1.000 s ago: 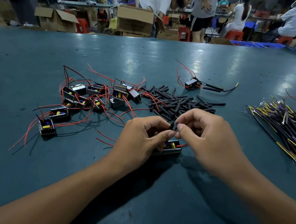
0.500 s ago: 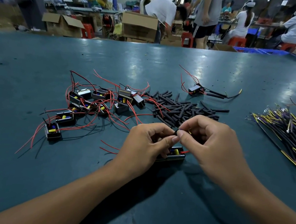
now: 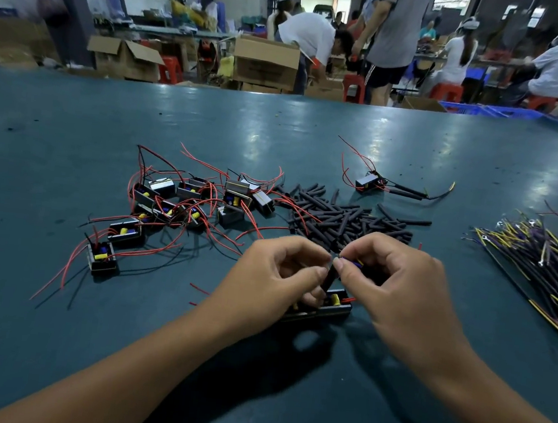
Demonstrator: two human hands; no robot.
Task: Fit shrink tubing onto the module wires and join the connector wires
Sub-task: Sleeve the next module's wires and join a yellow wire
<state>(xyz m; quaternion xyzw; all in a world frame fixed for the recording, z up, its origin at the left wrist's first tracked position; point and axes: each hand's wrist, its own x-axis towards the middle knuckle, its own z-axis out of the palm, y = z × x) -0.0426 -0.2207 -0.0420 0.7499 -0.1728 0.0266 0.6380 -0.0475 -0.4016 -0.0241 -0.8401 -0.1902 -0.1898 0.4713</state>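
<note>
Right at the centre, the left hand pinches a short black piece of shrink tubing between thumb and forefinger, its other fingers curled under. The right hand meets it fingertip to fingertip, its grip narrow, thumb and forefinger nipped on a thin wire end at the top of the tube; a bit of purple and yellow wire shows just behind those fingers. The tubing stands roughly upright, dark and matte. Directly below it, partly hidden by the left hand, a black open module with a yellow part inside lies on the teal counter. Beyond the hands lies a loose heap of black tubing pieces. To the left, a cluster of modules with red and black leads is spread out. Farther back sits one finished module with sleeved leads. At the right edge lies a bundle of connector wires, purple, yellow and black.
</note>
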